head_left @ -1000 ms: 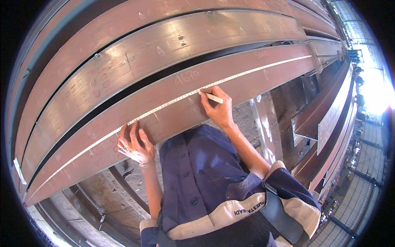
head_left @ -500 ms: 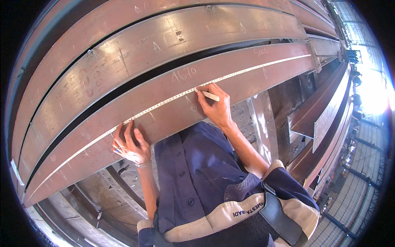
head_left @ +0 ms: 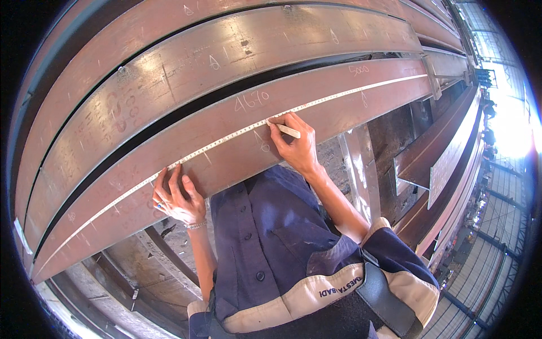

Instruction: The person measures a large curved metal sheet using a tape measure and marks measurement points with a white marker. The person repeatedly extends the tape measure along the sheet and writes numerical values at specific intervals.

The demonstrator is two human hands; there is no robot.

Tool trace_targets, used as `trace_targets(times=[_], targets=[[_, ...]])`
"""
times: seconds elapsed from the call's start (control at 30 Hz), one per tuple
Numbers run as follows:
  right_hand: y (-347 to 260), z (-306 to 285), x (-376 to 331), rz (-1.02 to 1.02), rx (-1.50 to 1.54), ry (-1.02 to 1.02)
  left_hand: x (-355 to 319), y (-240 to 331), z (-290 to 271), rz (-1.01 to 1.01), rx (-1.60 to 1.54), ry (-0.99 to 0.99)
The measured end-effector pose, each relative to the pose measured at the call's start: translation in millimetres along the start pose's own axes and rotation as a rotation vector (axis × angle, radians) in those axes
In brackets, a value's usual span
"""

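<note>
A pale measuring tape (head_left: pixel 210 147) lies lengthwise along a reddish-brown steel beam (head_left: pixel 231 164) in front of me. My left hand (head_left: pixel 179 199) rests on the beam with its fingers apart; the fingertips press the tape's near edge. Farther right, my right hand (head_left: pixel 297 146) pinches a cream-coloured stick of marking chalk (head_left: pixel 289 130). The fingertips touch the beam at the tape's edge, and they hide the chalk's writing end. White chalk strokes and handwritten figures mark the beam's face on both sides of the tape.
Beyond a dark gap lies another long steel beam (head_left: pixel 186 70) with chalk marks, and more beams follow behind it. To the right, several flanged beams (head_left: pixel 420 161) are stacked. A small steel piece (head_left: pixel 432 79) stands at the measured beam's right end. Lower steel members (head_left: pixel 164 260) run beneath on the left.
</note>
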State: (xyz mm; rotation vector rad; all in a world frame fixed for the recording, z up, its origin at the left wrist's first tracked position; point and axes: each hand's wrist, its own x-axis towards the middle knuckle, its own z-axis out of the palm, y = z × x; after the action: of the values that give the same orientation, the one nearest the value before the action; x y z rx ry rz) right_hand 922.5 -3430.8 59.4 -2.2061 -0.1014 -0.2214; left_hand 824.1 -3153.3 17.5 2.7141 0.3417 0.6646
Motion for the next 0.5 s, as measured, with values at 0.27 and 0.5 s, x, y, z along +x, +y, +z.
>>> trace_targets(times=[0.27, 0.5], targets=[[-1.5, -1.5, 1.1, -0.009, 0.004, -0.014, 0.3, -0.5, -0.2, -0.007, -0.005, 0.001], [-15.8, -8.8, 11.7, 0.031, -0.092, -0.128, 0.8, 0.2, -0.3, -0.004, -0.003, 0.003]])
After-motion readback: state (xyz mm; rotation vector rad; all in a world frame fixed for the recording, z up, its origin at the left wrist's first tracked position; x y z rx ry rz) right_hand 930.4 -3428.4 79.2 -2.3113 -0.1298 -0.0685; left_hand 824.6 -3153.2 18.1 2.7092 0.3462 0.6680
